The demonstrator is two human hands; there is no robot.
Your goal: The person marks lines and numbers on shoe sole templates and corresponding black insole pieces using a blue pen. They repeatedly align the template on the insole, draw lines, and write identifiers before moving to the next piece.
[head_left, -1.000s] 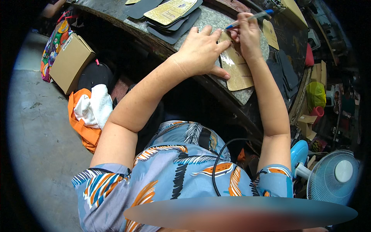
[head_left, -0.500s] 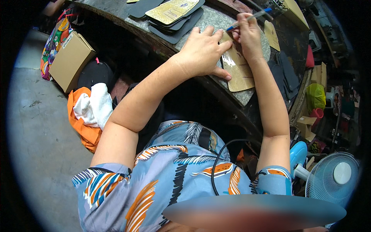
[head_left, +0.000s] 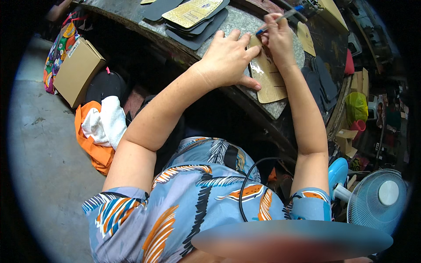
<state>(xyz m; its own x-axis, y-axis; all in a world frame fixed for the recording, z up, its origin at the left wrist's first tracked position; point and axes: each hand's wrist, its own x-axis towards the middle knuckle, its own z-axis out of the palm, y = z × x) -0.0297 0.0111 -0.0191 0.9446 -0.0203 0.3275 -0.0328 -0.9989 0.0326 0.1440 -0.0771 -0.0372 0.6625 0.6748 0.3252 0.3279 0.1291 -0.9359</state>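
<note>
Slab of speckled grey, on the dark table, carries the tan sheet, which lies partly under the left hand. This hand is spread wide; the right hand pinches a blue pen, tip near the sheet's upper end. Grey floor and cardboard box are at left, fan at right.

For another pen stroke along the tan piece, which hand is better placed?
Probably the right hand: it grips the blue pen, tip near the far end of the tan piece, while the left hand rests spread against it.
</note>
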